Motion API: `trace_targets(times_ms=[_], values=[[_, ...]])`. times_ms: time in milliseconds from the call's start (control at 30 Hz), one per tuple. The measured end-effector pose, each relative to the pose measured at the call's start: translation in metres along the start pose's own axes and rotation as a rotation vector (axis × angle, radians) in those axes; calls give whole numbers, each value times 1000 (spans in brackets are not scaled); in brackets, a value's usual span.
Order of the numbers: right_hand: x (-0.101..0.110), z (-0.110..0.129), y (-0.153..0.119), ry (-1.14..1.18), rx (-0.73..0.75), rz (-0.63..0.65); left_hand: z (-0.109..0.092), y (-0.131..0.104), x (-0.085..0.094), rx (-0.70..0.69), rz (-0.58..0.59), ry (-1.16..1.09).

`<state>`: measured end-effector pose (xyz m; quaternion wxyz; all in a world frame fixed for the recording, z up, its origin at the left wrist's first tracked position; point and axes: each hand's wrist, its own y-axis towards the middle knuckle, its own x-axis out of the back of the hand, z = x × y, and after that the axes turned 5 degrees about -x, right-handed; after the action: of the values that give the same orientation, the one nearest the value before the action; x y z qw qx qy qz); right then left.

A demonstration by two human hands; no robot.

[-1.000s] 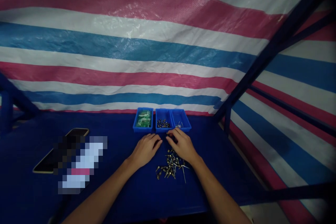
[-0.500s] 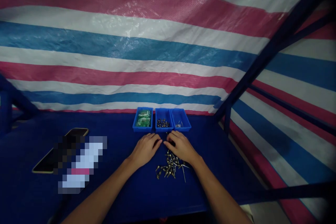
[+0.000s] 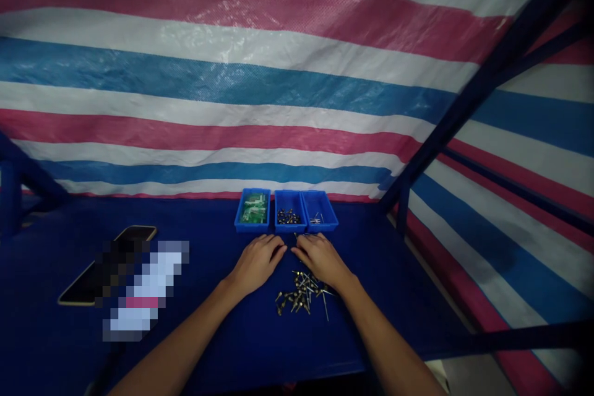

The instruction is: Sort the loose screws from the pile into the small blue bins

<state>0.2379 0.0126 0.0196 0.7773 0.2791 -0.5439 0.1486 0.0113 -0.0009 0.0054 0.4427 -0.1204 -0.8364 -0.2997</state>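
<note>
My left hand [image 3: 260,263] rests on the blue table, its fingers forward and the thumb slightly apart, with nothing visible in it. Facing it across a narrow gap, my right hand [image 3: 321,260] has its fingers curled down. A small metal piece [image 3: 296,236] shows at the right fingertips; whether they grip it is hidden. Behind the right hand's thumb, towards me, lies a loose pile of small metal pieces [image 3: 304,291] with brass-coloured heads and thin silver shanks.
Beyond the hands stand three blue bins: one with green-and-white packets [image 3: 254,209], one with small metal pieces [image 3: 288,217], one with a few thin silver pins [image 3: 316,219]. A phone [image 3: 134,234] and a blurred-out item [image 3: 148,291] lie left. Blue frame bars [image 3: 445,117] rise at right.
My right hand has shifted slightly, its fingers and thumb reaching a little farther right and forward, uncovering more of the pile's far side. My left hand stays nearly still.
</note>
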Motion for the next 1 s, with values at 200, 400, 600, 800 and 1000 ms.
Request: trace_targets(times_ms=[200,400,600,800,1000], values=[[3,4,0,-15,-41,-34,-1,0,1,10,11,2],[1,6,0,-20,-1,8,-2,1,2,8,6,-1],[-5,-2,2,-2,-2,-11,-3,1,4,16,12,6],[-1,-2,2,134,-49,-2,-4,1,5,17,24,10],[-3,0,2,277,-66,-49,-4,0,6,21,26,22]])
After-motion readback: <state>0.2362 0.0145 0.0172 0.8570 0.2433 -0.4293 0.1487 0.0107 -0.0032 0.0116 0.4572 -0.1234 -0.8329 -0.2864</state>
